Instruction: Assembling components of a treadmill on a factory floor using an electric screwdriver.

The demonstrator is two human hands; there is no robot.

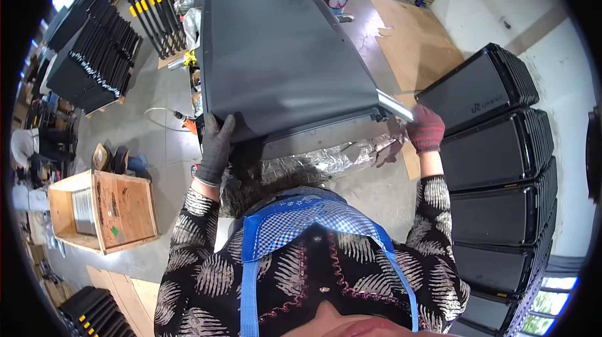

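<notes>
A treadmill deck with a dark grey running belt lies lengthwise in front of me on a bench. My left hand, in a dark grey glove, rests at the deck's near left corner, with fingers stretched out and apart. At the near right corner, my right hand in a red and dark glove is closed round the end of a silver metal side rail. The rail's other end meets the deck's right edge and slants away from it. Crumpled silver wrapping covers the bench edge nearest my blue checked apron.
Several black panels lean in stacks along the right wall. An open wooden crate stands on the floor at left. Beside the deck lies an orange-tipped tool with a hose. Cardboard covers floor beyond. Black frames stand far left.
</notes>
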